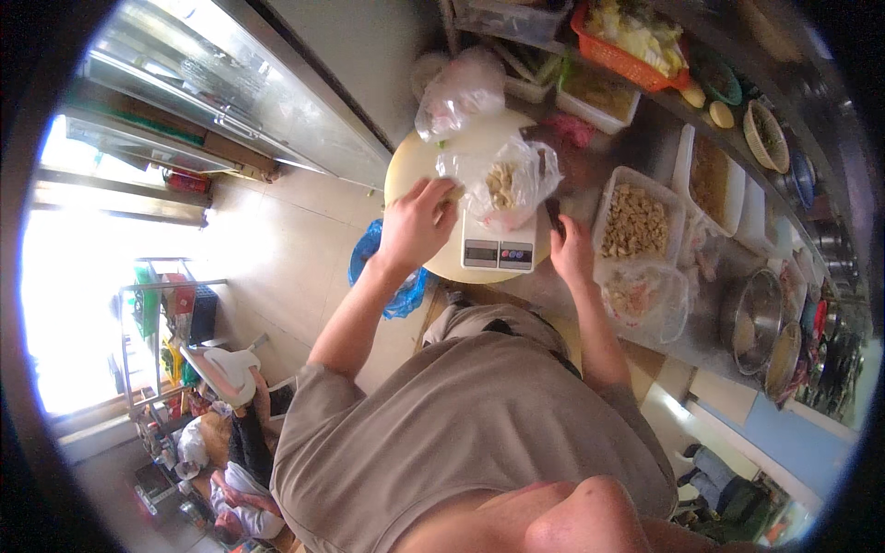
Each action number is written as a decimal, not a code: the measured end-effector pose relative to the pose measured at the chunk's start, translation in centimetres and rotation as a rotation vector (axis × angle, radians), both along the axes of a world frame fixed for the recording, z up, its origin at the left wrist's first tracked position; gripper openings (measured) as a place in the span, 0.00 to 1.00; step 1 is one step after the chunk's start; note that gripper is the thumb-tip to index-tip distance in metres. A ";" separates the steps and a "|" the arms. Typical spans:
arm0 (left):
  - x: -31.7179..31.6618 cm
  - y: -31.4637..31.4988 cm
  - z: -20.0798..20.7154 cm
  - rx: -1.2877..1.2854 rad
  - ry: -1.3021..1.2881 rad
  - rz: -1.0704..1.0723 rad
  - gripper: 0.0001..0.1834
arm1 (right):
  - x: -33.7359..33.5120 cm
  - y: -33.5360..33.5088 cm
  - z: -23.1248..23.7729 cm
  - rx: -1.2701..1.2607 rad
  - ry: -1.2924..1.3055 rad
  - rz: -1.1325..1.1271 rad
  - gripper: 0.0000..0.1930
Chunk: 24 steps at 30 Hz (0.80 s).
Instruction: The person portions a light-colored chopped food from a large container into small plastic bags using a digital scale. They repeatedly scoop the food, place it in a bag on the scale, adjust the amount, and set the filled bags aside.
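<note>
A white kitchen scale with a small display and buttons stands on a round, pale cutting board. On it rests a clear plastic bag, opened out, with pale brown chopped pieces inside. My left hand is at the bag's left side, fingers curled in; whatever lies between the fingertips is too small to make out. To the right of the scale, my right hand closes around a dark handle, whose other end I cannot make out. Behind the scale sits another filled plastic bag.
To the right, a clear tub holds similar chopped pieces, with a plastic-covered container nearer me. Farther back are an orange basket of cut vegetables and a metal bowl. A blue bag-lined bin stands below the board's left edge.
</note>
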State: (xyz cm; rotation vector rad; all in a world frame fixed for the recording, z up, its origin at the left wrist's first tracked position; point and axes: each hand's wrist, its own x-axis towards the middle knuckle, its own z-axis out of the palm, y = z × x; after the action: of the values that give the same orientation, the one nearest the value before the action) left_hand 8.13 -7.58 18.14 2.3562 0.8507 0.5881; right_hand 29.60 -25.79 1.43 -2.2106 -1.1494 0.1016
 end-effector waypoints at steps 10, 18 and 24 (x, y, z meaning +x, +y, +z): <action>1.8 0.9 2.6 -0.035 -0.064 0.207 0.08 | -0.7 -5.8 7.5 0.301 0.096 -0.028 0.11; -6.8 -0.1 -4.3 -0.198 0.181 0.327 0.09 | 1.9 -15.1 7.6 -0.056 0.158 -0.349 0.06; -4.9 -2.9 -8.3 -0.419 0.370 -0.010 0.13 | 3.7 -14.8 4.2 -0.522 -0.052 -0.321 0.08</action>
State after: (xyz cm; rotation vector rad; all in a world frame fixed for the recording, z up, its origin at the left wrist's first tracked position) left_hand 3.24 -10.44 9.84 2.1015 1.0078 -0.0423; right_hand 33.31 -40.61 5.65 -2.8453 -0.8422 0.2314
